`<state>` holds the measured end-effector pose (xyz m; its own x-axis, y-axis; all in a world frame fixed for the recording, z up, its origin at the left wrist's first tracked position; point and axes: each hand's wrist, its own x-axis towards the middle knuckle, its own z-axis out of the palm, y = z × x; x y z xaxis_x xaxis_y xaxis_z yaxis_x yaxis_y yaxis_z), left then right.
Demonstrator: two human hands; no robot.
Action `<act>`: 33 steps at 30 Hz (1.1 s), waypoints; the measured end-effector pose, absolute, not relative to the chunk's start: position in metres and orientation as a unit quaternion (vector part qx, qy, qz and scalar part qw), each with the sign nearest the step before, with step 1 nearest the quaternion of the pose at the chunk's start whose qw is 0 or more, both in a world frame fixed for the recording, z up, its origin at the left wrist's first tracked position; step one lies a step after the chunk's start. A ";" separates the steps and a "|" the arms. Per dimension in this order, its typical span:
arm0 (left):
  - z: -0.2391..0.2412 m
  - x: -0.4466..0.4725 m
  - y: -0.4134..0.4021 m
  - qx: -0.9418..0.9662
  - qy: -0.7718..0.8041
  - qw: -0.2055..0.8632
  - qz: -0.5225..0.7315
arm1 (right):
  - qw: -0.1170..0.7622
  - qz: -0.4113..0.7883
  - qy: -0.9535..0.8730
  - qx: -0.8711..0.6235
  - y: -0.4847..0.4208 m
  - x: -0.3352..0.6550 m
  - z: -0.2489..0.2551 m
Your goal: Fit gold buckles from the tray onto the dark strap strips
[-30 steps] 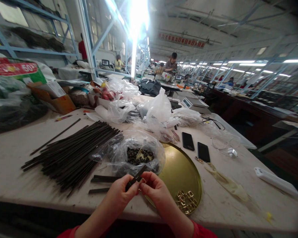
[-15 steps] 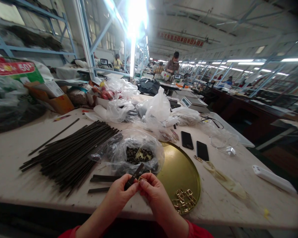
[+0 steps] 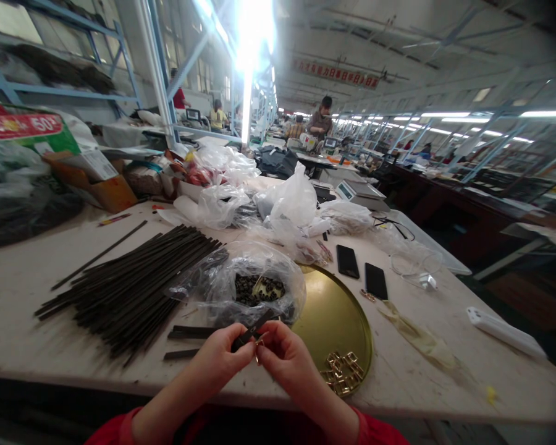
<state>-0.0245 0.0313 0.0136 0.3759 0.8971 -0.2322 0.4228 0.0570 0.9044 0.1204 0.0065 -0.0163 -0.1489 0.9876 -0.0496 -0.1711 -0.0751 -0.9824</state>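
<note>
My left hand [image 3: 222, 355] is closed on a dark flat strap [image 3: 258, 324], whose end slants up to the right past the fingers. Between the thumb and fingers of my right hand [image 3: 285, 356] is a small gold buckle [image 3: 259, 350], touching the strap or very close to it. My fingers partly hide both pieces. A round gold tray [image 3: 336, 309] lies just right of my hands, with several gold buckles [image 3: 345, 372] on its near side. Behind my hands sits an open clear plastic bag [image 3: 217, 296] of small dark pieces [image 3: 259, 288].
A fanned pile of dark straps [image 3: 139, 284] covers the left of the table [image 3: 50, 358], with two short straps [image 3: 189, 332] nearer me. Two phones [image 3: 347, 261], a scale [image 3: 361, 193] and a white elongated device [image 3: 505, 332] lie to the right. White plastic bags [image 3: 287, 198] are heaped behind.
The buckle in my right fingers has turned and now points lower. The strap in my left hand tilts closer to level. My hands stay together in nearly the same place.
</note>
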 end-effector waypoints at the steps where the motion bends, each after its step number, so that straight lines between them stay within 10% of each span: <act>1: 0.013 -0.025 0.031 0.647 0.510 0.520 0.228 | 0.486 0.592 -0.477 -0.432 0.007 0.121 -0.017; 33: 0.017 -0.039 0.019 0.715 0.511 0.407 0.249 | 0.517 0.765 -0.124 -0.363 0.013 0.103 -0.001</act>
<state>-0.0388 0.0190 0.0175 0.3542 0.9332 -0.0606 0.5283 -0.1462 0.8363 0.1027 0.0127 -0.0006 -0.2008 0.8815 -0.4273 -0.7016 -0.4338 -0.5653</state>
